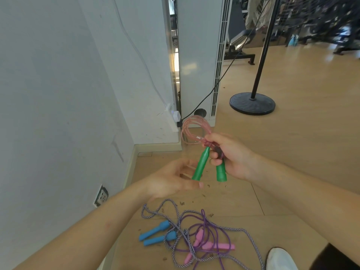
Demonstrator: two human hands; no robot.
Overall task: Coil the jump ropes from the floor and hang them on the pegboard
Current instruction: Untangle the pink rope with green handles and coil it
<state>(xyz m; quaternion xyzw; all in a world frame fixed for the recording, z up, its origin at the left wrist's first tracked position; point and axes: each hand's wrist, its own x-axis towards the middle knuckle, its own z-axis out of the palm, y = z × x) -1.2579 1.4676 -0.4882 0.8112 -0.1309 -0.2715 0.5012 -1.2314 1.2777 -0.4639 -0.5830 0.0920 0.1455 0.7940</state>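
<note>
The jump rope, a pink see-through cord gathered into a loose coil, is held up in the air in the right hand, with the loops standing above and to the left of the knuckles. The right forearm comes in from the lower right, wrist bent slightly, and the fingers are curled tight round the bunched cord where it meets the two green handles. One handle hangs straight down below the fist. The other slants down and left toward the left hand. That hand is held just below and left of the right one, palm turned up and fingers loosely spread, gripping nothing. The slanting handle's end lies over its fingers, but contact cannot be told. The left forearm reaches up from the lower left, alongside the white wall. Below both hands, on the wooden floor, lie a blue-handled rope and a pink-handled rope, their cords tangled together. A white shoe shows just right of them.
</note>
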